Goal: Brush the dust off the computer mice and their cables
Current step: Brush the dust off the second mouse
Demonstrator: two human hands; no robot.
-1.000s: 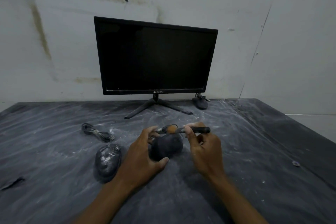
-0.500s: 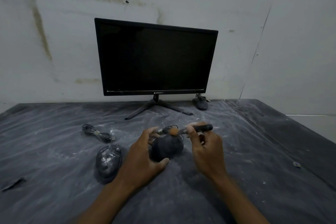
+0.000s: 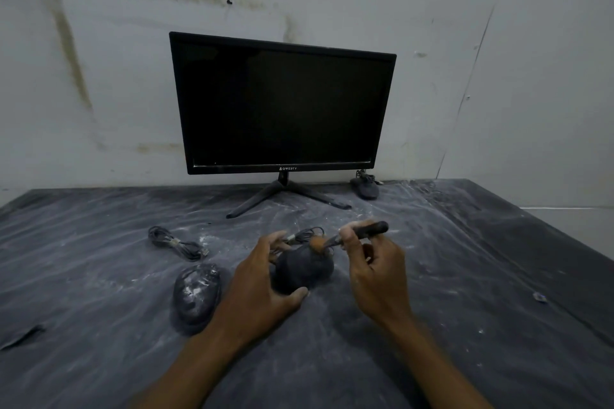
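Holding mouse (image 3: 304, 267): left hand (image 3: 262, 289) | right hand (image 3: 375, 271) grasping brush (image 3: 352, 235) | table (image 3: 498, 276) bare rightward

Head-worn camera, looking forward and down, close over table (image 3: 99, 276), monitor (image 3: 282, 103) ahead

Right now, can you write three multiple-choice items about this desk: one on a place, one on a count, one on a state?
1. Where does the loose coiled cable lie?
A. left of the held mouse
B. on the monitor stand
C. in the right hand

2. How many computer mice show?
A. one
B. three
C. five

3. How is the monitor screen?
A. bright
B. dark
C. cracked

Answers:
1 A: it lies on the tabletop, left of the held mouse.
2 B: the held one in the left hand, the dusty mouse beside it, and the far mouse.
3 B: the screen shows no picture.
The right hand holds the brush.
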